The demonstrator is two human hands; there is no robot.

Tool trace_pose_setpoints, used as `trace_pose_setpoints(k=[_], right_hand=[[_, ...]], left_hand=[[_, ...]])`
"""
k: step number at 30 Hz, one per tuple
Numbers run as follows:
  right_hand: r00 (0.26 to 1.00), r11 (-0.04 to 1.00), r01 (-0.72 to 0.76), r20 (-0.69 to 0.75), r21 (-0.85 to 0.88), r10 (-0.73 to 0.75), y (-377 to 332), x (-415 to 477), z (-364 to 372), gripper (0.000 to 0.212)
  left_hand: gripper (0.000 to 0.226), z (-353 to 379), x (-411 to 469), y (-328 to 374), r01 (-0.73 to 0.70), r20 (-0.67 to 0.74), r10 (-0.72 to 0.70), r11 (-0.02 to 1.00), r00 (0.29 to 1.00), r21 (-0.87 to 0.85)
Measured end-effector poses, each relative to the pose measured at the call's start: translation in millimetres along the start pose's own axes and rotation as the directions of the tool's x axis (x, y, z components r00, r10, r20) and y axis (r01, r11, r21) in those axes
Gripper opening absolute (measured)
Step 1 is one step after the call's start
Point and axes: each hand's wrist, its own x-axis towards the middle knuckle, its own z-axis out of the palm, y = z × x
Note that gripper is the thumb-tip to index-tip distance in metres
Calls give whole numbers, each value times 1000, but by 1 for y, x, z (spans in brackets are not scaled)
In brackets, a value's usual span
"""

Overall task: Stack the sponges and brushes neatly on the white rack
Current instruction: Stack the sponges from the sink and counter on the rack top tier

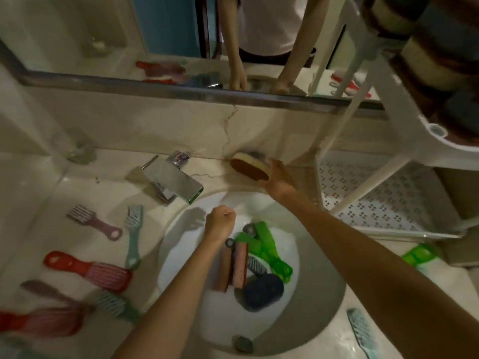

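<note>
A brown-and-cream sponge (250, 167) is clamped in the right hand (278, 181), held above the far rim of the sink (324, 307), its long axis slanting down toward the white rack (383, 193). The rack stands just right of the sink, nearer this hand. The left hand (219, 224) is curled shut over the basin, seemingly empty. More sponges (234, 268) remain inside the sink.

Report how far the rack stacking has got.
Partly done: sponges already sit on the white rack's upper shelf. In hand: the right hand holds a brown sponge near the rack. Left: sponges in the sink and brushes on the counter.
</note>
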Motion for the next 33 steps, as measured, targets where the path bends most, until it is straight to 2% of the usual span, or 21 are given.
trace_pose_setpoints(k=[3,6,8,10,11,13,17,19,20,21,23,24,25,28,31,33], right_hand=[[999,994,-26,17,-102,28,-6,17,8,58],[998,988,-55,-30,-146,51,-7,18,11,42],[996,996,-65,-68,-57,61,-7,9,10,38],[994,984,-61,-84,170,76,-7,-10,14,33],[993,936,-79,-58,342,105,-7,-24,18,27],[983,763,-178,87,621,158,-5,-51,32,15],[888,586,-427,440,689,130,2,-93,62,16],[857,449,-501,497,740,138,7,-105,73,19],[865,426,-499,467,755,185,8,-109,78,21],[882,478,-472,391,741,265,12,-113,85,19],[894,726,-440,188,528,406,25,-119,103,11],[894,814,-446,139,374,426,30,-122,113,19],[894,856,-448,159,259,420,34,-126,122,27],[870,897,-431,310,101,383,32,-134,144,42],[865,906,-422,297,-4,404,28,-134,152,49],[859,892,-450,287,31,424,26,-135,150,56]], left_hand=[[25,-2,14,-18,84,19,-84,995,996,-47],[21,-7,19,-26,138,34,-134,978,990,-154],[19,-12,22,-23,145,58,-136,970,989,-193],[25,-15,23,-19,139,93,-117,949,989,-283],[33,-16,20,-16,131,112,-99,938,989,-321],[46,-16,14,-12,114,142,-63,915,988,-386],[43,-10,3,-21,71,96,-33,902,995,-427],[42,-11,0,-31,89,52,-73,900,996,-426],[43,-12,0,-37,108,27,-107,893,994,-437],[46,-14,-2,-43,126,-8,-143,892,990,-434],[49,-18,-8,-54,158,-87,-207,908,975,-387],[49,-19,-11,-59,165,-108,-218,916,970,-366],[48,-20,-14,-64,171,-113,-222,923,969,-346],[48,-24,-25,-73,184,-112,-227,934,967,-305],[51,-29,-34,-78,197,-121,-240,937,963,-290],[53,-31,-41,-80,188,-135,-231,943,964,-275]])
